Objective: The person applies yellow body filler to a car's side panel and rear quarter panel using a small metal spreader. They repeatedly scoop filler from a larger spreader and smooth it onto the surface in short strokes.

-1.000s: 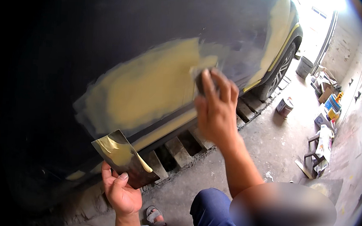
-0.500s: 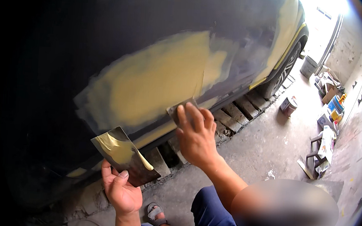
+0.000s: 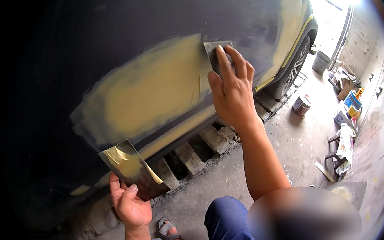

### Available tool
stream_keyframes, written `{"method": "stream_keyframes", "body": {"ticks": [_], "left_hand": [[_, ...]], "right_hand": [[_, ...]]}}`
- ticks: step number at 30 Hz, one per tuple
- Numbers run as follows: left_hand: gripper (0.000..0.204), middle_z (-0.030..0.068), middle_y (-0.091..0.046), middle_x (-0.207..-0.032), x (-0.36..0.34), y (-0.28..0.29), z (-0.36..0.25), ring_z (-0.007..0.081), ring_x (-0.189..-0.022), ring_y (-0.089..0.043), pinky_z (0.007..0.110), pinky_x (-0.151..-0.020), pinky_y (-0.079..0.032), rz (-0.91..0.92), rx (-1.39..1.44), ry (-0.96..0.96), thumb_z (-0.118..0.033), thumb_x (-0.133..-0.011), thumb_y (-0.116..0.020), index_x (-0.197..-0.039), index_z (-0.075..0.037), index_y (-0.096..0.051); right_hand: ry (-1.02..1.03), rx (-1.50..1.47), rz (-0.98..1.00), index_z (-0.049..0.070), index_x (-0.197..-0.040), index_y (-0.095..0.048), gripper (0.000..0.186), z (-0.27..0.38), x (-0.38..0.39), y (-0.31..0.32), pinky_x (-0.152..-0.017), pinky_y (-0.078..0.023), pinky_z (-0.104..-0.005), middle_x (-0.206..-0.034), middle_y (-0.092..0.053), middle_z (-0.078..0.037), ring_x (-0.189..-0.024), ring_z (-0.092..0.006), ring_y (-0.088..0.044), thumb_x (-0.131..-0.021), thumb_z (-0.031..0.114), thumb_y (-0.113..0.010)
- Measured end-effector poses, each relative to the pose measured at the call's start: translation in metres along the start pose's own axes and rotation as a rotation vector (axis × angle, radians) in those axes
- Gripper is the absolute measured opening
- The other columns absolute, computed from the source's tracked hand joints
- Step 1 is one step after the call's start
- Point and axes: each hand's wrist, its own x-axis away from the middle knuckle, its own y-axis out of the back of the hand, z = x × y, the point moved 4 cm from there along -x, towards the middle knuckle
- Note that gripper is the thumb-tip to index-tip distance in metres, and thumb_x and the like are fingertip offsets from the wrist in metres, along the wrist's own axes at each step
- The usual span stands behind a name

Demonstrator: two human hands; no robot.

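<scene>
My left hand is closed on the lower edge of a dark flat putty plate, its thumb on top. Creamy yellow filler is heaped on the far end of that plate, with a thick bead along one edge. In my right hand is a thin putty spreader, fingertips pressed on its face. The spreader lies at the dark car side panel, just right of a broad yellow filler patch; whether its edge touches the panel I cannot tell.
A wheel stands at the panel's far right. Slats run along the floor under the car. To the right are a paint can, a grey bucket, a small stool and clutter against the wall.
My right hand has moved up and to the right with the spreader, from the patch's lower edge to beside its upper right. The left hand and plate stay nearly still.
</scene>
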Motion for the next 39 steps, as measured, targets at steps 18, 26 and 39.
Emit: {"method": "stream_keyframes", "body": {"ticks": [18,26,39], "left_hand": [[0.057,0.0133,-0.057,-0.13,0.007,-0.012,0.029,0.0263,-0.123,-0.055,0.041,-0.108,-0.042,-0.008,0.073,0.125,-0.002,-0.079,-0.049,-0.136,-0.003,-0.045],[0.054,0.0152,-0.058,-0.128,0.016,-0.038,0.038,0.0265,-0.123,-0.054,0.043,-0.109,-0.04,0.058,0.164,0.246,0.002,-0.08,-0.048,-0.134,-0.003,-0.044],[0.056,0.018,-0.062,-0.125,0.045,-0.067,0.073,0.0273,-0.117,-0.061,0.04,-0.107,-0.044,0.199,0.252,0.667,0.006,-0.082,-0.047,-0.138,-0.001,-0.047]], "right_hand": [[-0.096,-0.777,0.436,0.004,-0.14,-0.051,0.052,0.049,0.133,0.031,-0.106,-0.037,-0.0468,-0.142,-0.044,-0.017,-0.127,-0.0377,-0.044,-0.091,0.017,-0.063],[-0.146,-0.968,0.622,0.006,-0.14,-0.053,0.045,0.038,0.195,0.036,-0.108,-0.038,-0.042,-0.138,-0.047,-0.018,-0.132,-0.0334,-0.045,-0.095,0.009,-0.059],[-0.963,-2.101,0.701,-0.001,-0.121,-0.057,0.036,0.016,0.225,0.037,-0.087,-0.052,-0.0322,-0.106,-0.069,-0.007,-0.094,-0.014,-0.066,-0.089,0.011,-0.071]]}}
